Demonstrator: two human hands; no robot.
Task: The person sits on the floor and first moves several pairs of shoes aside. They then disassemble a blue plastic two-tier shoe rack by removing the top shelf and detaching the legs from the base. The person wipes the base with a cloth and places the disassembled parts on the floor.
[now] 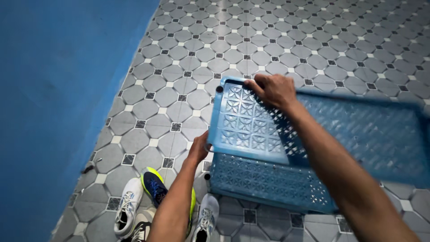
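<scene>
Both hands hold a blue perforated plastic crate [268,179] above the tiled floor [268,36]. The right hand [274,89] curls its fingers over the far top edge of the crate's end panel; the left hand [199,148] grips that panel's near left edge. Shoes [154,197] lie close below the crate's near corner, beside the blue wall [53,112]. Beyond the crate, open floor stretches away.

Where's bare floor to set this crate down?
Bare tiles run beyond the crate, far side, and left of it up to the blue wall. Crowded near the feet: shoes lie under the left hand. Right hand holds the rim.
</scene>
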